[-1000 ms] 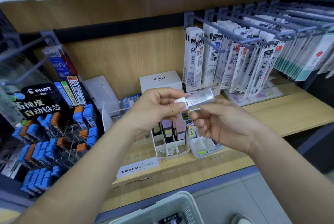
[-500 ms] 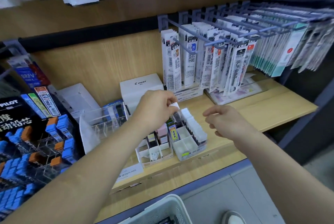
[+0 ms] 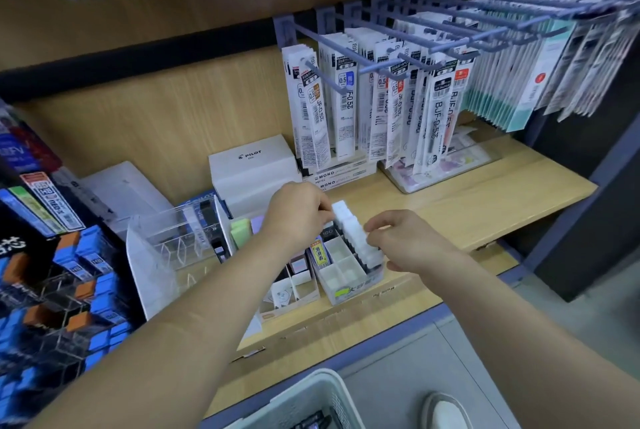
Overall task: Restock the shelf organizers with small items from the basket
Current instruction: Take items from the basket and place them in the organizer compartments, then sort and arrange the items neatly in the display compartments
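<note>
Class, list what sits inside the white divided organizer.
A row of white cases fills the organizer's right side; front-left compartments look empty. The left hand hides its back corner.

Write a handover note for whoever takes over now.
Left hand: fingers curled at the far end of the row of small white-capped cases; whether it pinches one is hidden.
Right hand: fingertips on the row's near part; grip unclear.
Row stands in the right column of the white divided plastic organizer on the wooden shelf.
Done: that column looks full.
Left: other compartments look empty; white slotted plastic basket holds dark items.
</note>
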A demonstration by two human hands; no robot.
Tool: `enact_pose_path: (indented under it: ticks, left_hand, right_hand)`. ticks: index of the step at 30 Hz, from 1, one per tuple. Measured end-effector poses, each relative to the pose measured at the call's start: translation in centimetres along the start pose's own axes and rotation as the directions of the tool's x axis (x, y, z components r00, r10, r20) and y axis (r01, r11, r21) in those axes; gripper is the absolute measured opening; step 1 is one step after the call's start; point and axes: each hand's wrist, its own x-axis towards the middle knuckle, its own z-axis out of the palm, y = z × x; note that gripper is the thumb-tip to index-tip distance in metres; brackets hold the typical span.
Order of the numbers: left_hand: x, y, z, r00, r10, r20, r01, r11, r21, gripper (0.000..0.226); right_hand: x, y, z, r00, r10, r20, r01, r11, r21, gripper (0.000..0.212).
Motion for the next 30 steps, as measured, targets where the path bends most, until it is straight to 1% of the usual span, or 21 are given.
enact_pose_path:
  ticks: [4, 6, 7, 9, 11, 13, 15, 17, 20, 22, 24, 26, 27, 30]
  left_hand:
    - [0.1, 0.2, -0.2, 0.999, 0.029, -0.026, -0.027, 0.996, 0.085, 0.009]
    - [-0.6, 0.5, -1.1, 0.995, 0.060, -0.080, -0.053, 0.995, 0.083, 0.012]
    - [-1.2, 0.6, -1.7, 0.991, 0.067, -0.113, -0.061, 0.997, 0.055, 0.013]
    - [-3.0, 0.8, -3.2, 0.987, 0.031, -0.159, -0.045, 0.995, -0.084, 0.014]
    - [-5.4, 0.7, -4.5, 0.988, -0.024, -0.154, -0.013, 0.972, -0.233, 0.014]
    - [-8.0, 0.0, -5.5, 0.991, -0.085, -0.108, 0.038, 0.924, -0.380, 0.016]
    - [-10.9, -0.8, -5.9, 0.989, -0.144, -0.042, 0.100, 0.842, -0.530, 0.018]
    - [-13.7, -1.9, -5.6, 0.986, -0.160, 0.037, 0.151, 0.795, -0.588, 0.016]
    - [-17.9, -4.6, -3.3, 0.965, -0.172, 0.199, 0.254, 0.801, -0.543, 0.017]
    - [-20.5, -7.1, -0.9, 0.933, -0.235, 0.272, 0.344, 0.805, -0.483, 0.018]
    - [-23.0, -9.8, 2.2, 0.884, -0.326, 0.334, 0.447, 0.796, -0.408, 0.018]
    - [-25.8, -12.4, 5.8, 0.820, -0.411, 0.399, 0.547, 0.768, -0.333, 0.018]
    - [-27.2, -13.5, 7.8, 0.800, -0.433, 0.415, 0.572, 0.759, -0.310, 0.020]
    - [-30.3, -15.8, 12.9, 0.780, -0.430, 0.455, 0.557, 0.808, -0.190, 0.025]
  right_hand:
    - [-0.1, -0.2, -0.1, 1.000, -0.017, -0.011, 0.017, 1.000, 0.015, 0.014]
    - [-0.1, -0.3, -0.4, 0.998, -0.038, -0.050, 0.039, 0.999, 0.027, 0.015]
    - [-0.1, -0.5, -0.6, 0.996, -0.053, -0.076, 0.055, 0.998, 0.029, 0.016]
    - [-0.4, -0.9, -0.9, 0.992, -0.080, -0.102, 0.086, 0.995, 0.054, 0.016]
    - [-1.0, -1.4, -0.9, 0.994, -0.098, -0.057, 0.105, 0.987, 0.124, 0.015]
    - [-1.8, -1.7, -0.5, 0.992, -0.121, 0.025, 0.116, 0.984, 0.136, 0.014]
    - [-2.8, -1.6, 0.3, 0.981, -0.147, 0.125, 0.137, 0.987, 0.084, 0.014]
    - [-3.9, -1.5, 1.5, 0.958, -0.163, 0.237, 0.164, 0.986, 0.014, 0.015]
    - [-5.6, -0.5, 4.4, 0.909, -0.132, 0.395, 0.182, 0.979, -0.093, 0.015]
    - [-6.5, 1.1, 7.0, 0.869, -0.071, 0.490, 0.165, 0.975, -0.151, 0.015]
    - [-7.2, 3.6, 9.9, 0.828, 0.024, 0.561, 0.128, 0.965, -0.230, 0.016]
    - [-7.6, 6.4, 12.6, 0.799, 0.122, 0.589, 0.106, 0.935, -0.338, 0.015]
    - [-7.6, 7.9, 13.7, 0.791, 0.165, 0.590, 0.093, 0.920, -0.381, 0.014]
    - [-6.9, 12.8, 17.4, 0.805, 0.257, 0.535, 0.005, 0.898, -0.439, 0.012]
